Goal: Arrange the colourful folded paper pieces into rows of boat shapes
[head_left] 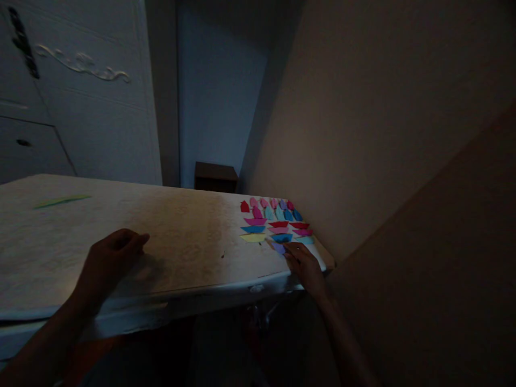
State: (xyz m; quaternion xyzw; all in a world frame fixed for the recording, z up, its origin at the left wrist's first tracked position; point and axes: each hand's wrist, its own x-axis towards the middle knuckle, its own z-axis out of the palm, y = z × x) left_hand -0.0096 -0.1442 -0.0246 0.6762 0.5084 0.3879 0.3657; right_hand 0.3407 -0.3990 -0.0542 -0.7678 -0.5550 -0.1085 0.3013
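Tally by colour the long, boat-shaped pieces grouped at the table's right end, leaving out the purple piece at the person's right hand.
Red pieces: 2
Pink or magenta pieces: 3
Blue pieces: 2
Yellow piece: 1
Pale green-blue piece: 1
Total: 9

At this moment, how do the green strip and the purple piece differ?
The green strip is long and narrow; the purple piece looks shorter. The green strip lies apart from other pieces, while the purple piece is at the right hand's fingertips, near the coloured rows. Both are at the same table.
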